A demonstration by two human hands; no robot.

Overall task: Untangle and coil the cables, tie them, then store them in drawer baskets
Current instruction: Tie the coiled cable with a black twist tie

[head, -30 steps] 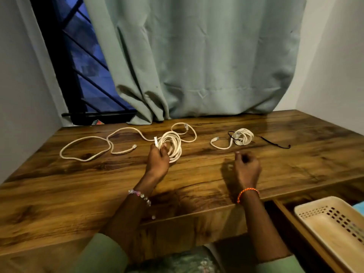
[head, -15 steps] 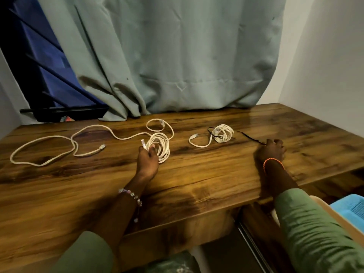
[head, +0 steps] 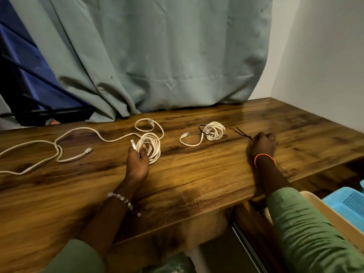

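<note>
From the head camera, two baskets sit at the lower right below the table [head: 197,184] edge: a cream basket [head: 323,209] and, just beyond it, a blue basket [head: 348,205]. Only part of each shows, and no cable is visible in either.

On the table lie three white cables. The coiled cable [head: 150,145] near the middle is gripped by the left hand [head: 137,160], fingers curled round the loops and one plug end sticking up beside the thumb; a small extra loop of it trails toward the curtain [head: 157,56]. To its left a loose cable [head: 59,146] sprawls in long curves out to the table's left edge. To the right a tied bundle [head: 213,131] rests by itself, a black tie round it and one plug end lying free.

One more black tie [head: 241,132] lies just right of that bundle; the right hand [head: 263,144], fingers curled, pinches its near end
</note>
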